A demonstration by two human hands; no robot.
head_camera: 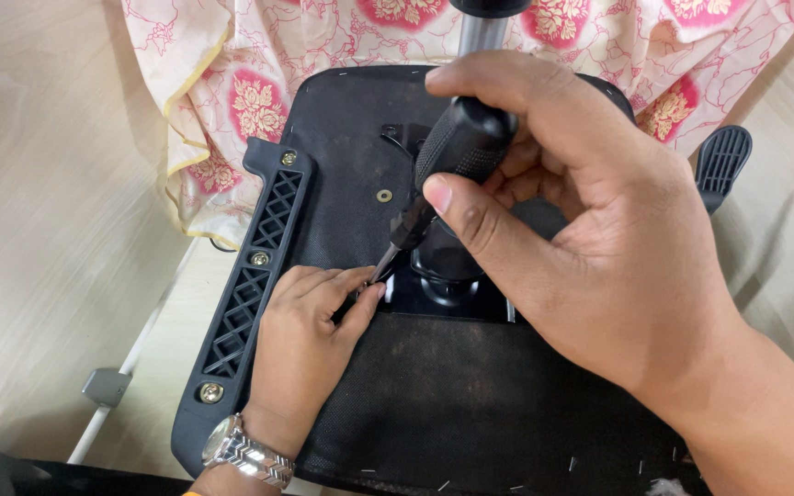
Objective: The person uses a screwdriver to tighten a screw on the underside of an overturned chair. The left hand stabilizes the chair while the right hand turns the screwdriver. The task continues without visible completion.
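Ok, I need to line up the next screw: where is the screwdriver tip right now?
The screwdriver tip sits centre-frame in the head view, beside the left hand fingertips, on the black chair underside, just left of the central mechanism.

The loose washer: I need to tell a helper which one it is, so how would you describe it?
Find the upturned black chair seat. Right of its lattice armrest bracket, by the screwdriver handle, lies the washer: a lone brass ring on bare plastic, unlike the bracket's seated bolts.

The slim metal tip of the black-handled screwdriver (pixel 434 184) vanishes under the left hand's (pixel 305 340) fingertips, so what it meets cannot be told. Above the right hand's (pixel 590 230) grip, the silver metal column (pixel 482 35) is cut off by the top edge.
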